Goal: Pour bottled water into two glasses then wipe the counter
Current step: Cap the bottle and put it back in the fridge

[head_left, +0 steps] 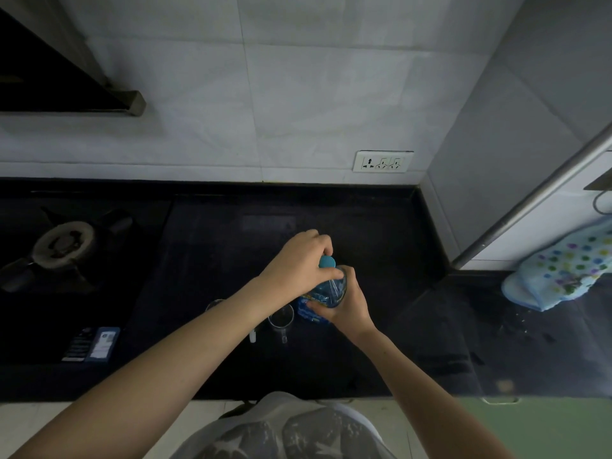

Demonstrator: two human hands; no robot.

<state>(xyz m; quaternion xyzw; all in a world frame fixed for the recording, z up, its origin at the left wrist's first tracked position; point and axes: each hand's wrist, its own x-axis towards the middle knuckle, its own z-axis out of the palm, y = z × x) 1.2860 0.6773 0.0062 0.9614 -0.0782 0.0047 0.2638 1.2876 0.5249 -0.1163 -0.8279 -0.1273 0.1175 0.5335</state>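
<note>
Along a black stone counter [331,366] that runs under a wall of pale grey tiles, a gas burner [63,243] sits at the far left and a white socket plate [383,161] is set low in the tiles near the corner. A spotted blue cloth [559,270] lies on the counter at the right, just below a steel rail. Near the middle the water bottle [326,291] stands roughly upright, its long axis leaning slightly toward the camera and its blue cap [328,261] pointing up. The left hand [299,261] is curled over the top, fingers pinching the cap; the right hand [344,301] is wrapped around the body, pressing on the blue label (its print is too blurred to read). Two clear glasses [281,319] stand just left of the bottle, one largely hidden behind the left forearm. A small dark carton [92,344] lies at the near left, its writing illegible.
</note>
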